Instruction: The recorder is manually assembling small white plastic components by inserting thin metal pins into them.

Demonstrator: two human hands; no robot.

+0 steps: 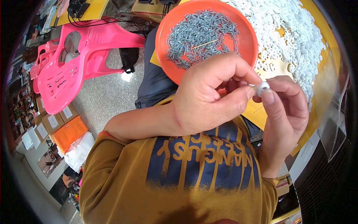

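The left hand [212, 93] and right hand [285, 112] meet in front of the brown shirt [112, 190], over the near edge of the yellow table [257, 110]. Between them is a small white piece [263, 89] with a dark spot. The right thumb and fingertips pinch it narrowly, while the left thumb and forefinger close to a tight pinch at its left side; whether those tips grip it or something even smaller, I cannot tell. Fingertips rather than palms presumably suit so small a thing, and two opposed pinches would steady it.

Just beyond the left hand, toward the table's left edge, sits an orange-red plate [245, 31]. Its raised rim probably stops the small grey, glassy-looking pieces [197, 31] from straying. A thin pale stick [205, 44] lies across them.

Beside the plate, a heap of white pieces [294, 33] spreads toward the table's right edge, loose and apart from the grey ones, likely so each kind is easy to reach. Clear plastic [332, 123] hangs at that right edge.

Farther off to the left, a pink chair [61, 84] stands on the speckled floor [99, 97], with an orange packet [71, 132] beyond.
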